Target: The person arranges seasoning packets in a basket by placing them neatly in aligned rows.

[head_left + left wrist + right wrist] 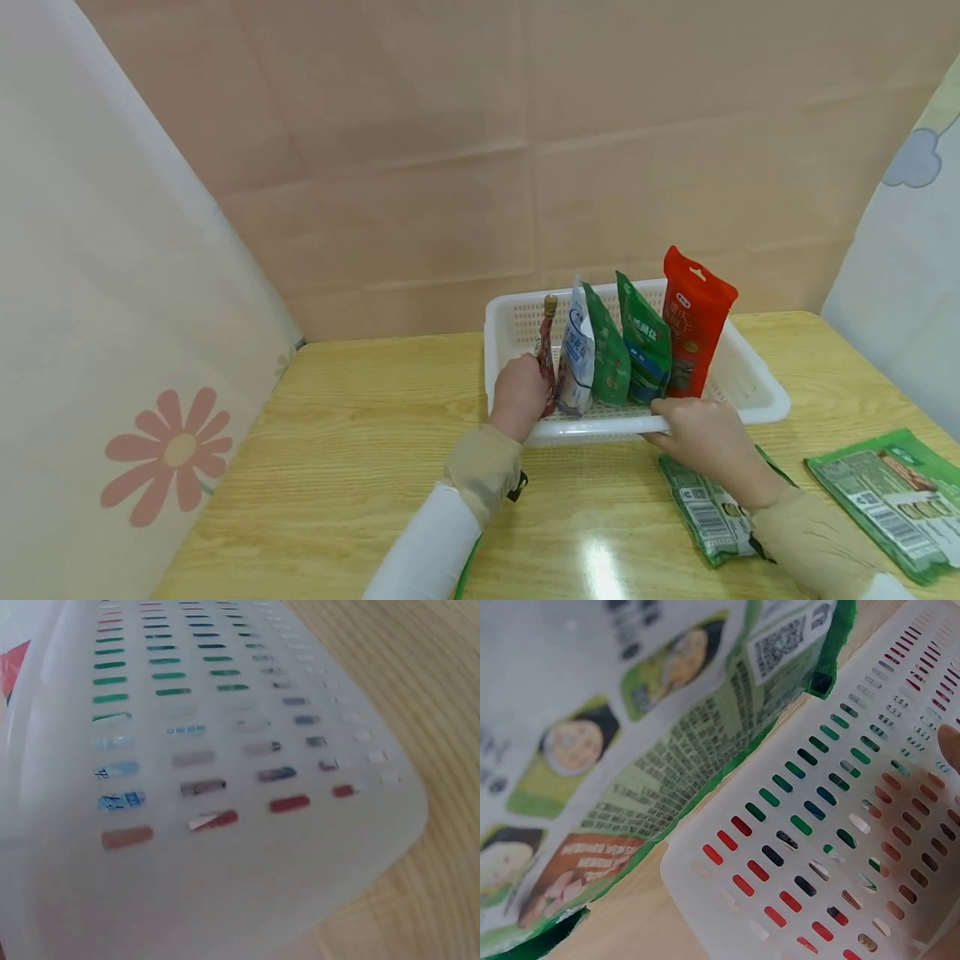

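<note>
A white perforated plastic basket (581, 429) stands on the table, with several upright goods in a row inside. My left hand (517, 392) reaches over its front rim at the left end and holds a slim dark-red bottle with a gold cap (550, 308); its fingertips are hidden. Beside the bottle stand a white-and-blue packet (577, 354), two green packets (609, 354) and a tall red pouch (693, 333). My right hand (701, 437) grips the front rim, a fingertip (949, 744) showing against the slotted wall. The left wrist view shows the basket's wall (187, 900), no hand.
A green-and-white packet (705, 508) lies on the table (360, 433) under my right forearm, and another (892, 500) lies farther right. A green edge (467, 571) peeks out by my left sleeve. A cloth-covered wall (420, 208) rises behind the basket.
</note>
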`<control>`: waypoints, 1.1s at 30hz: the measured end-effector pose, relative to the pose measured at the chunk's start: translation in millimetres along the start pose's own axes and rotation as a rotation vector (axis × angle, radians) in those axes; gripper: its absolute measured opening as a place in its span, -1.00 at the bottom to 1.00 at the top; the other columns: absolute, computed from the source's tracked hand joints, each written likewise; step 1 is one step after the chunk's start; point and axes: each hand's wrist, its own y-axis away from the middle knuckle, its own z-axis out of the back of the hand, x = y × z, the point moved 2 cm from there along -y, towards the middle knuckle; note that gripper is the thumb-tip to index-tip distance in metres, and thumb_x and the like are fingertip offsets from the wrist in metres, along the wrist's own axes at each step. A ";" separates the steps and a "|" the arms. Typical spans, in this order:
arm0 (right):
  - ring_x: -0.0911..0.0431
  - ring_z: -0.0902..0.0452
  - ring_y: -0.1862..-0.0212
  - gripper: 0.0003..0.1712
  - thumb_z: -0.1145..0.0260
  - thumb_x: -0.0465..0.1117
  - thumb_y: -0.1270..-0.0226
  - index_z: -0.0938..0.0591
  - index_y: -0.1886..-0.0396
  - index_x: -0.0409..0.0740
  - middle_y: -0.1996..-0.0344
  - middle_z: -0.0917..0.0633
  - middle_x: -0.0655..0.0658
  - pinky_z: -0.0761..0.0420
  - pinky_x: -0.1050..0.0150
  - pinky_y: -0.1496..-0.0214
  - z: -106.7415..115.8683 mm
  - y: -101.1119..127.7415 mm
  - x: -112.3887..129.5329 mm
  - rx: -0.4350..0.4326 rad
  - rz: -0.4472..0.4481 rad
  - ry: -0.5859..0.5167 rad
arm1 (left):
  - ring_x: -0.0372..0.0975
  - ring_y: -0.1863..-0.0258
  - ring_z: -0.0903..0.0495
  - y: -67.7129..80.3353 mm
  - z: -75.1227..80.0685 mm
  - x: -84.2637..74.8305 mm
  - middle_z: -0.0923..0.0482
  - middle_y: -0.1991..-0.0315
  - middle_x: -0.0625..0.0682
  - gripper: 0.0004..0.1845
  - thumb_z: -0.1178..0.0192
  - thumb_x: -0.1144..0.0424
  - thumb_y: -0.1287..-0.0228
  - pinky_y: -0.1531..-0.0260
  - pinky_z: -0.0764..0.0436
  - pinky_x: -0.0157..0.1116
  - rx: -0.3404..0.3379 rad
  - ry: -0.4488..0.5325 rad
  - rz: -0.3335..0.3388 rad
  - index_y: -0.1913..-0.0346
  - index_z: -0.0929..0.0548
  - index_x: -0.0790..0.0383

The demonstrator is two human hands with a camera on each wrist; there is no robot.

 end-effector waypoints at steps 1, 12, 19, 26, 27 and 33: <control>0.25 -0.23 0.70 -0.67 -0.57 -0.07 0.13 -0.55 0.58 -0.04 0.77 -0.42 0.10 -0.32 0.34 0.69 0.0 0.0 0.2 0.004 -0.002 -0.003 | -0.05 0.48 -0.66 -0.3 0.2 0.4 -0.66 0.47 0.18 -0.86 -0.17 0.36 -0.24 0.55 -0.57 -0.19 0.002 -0.013 0.000 0.46 -0.57 0.33; 0.25 -0.21 0.70 -0.66 -0.57 -0.07 0.14 -0.52 0.60 -0.02 0.77 -0.39 0.10 -0.29 0.37 0.69 0.4 -1.4 0.4 -0.006 0.002 -0.001 | -0.01 0.38 -0.70 -0.5 0.3 1.2 -0.66 0.40 0.22 -0.90 -0.16 0.37 -0.27 0.44 -0.64 -0.16 -0.001 -0.128 -0.051 0.31 -0.54 0.39; 0.25 -0.22 0.70 -0.66 -0.57 -0.07 0.14 -0.53 0.60 -0.03 0.77 -0.41 0.10 -0.31 0.36 0.68 -0.7 -0.8 0.2 0.006 -0.001 -0.007 | -0.02 0.37 -0.71 -0.1 -1.8 -0.8 -0.67 0.38 0.24 -0.91 -0.06 0.43 -0.33 0.44 -0.67 -0.19 0.010 -0.162 -0.035 0.21 -0.51 0.43; 0.25 -0.21 0.71 -0.64 -0.57 -0.07 0.13 -0.49 0.62 -0.02 0.77 -0.38 0.10 -0.31 0.35 0.68 1.1 -1.2 -0.5 0.010 0.001 0.000 | 0.00 0.38 -0.70 -1.6 -2.7 -1.5 -0.64 0.39 0.25 -0.92 -0.03 0.44 -0.35 0.45 -0.65 -0.18 0.047 -0.097 -0.007 0.22 -0.49 0.43; 0.24 -0.21 0.71 -0.64 -0.56 -0.08 0.12 -0.49 0.62 -0.01 0.78 -0.37 0.10 -0.30 0.35 0.68 1.4 -1.4 -0.6 0.011 0.000 0.001 | 0.00 0.38 -0.69 -1.9 -2.2 -1.3 -0.64 0.39 0.25 -0.91 -0.02 0.43 -0.35 0.45 -0.65 -0.17 0.048 -0.084 -0.003 0.22 -0.48 0.43; 0.25 -0.19 0.71 -0.63 -0.56 -0.07 0.11 -0.47 0.63 -0.01 0.78 -0.35 0.10 -0.28 0.35 0.70 1.3 -0.6 0.1 0.012 -0.002 0.005 | 0.02 0.33 -0.67 3.2 3.4 2.6 -0.63 0.32 0.28 -0.68 -0.12 0.25 -0.35 0.38 -0.61 -0.14 0.154 -0.010 -0.005 0.07 -0.46 0.52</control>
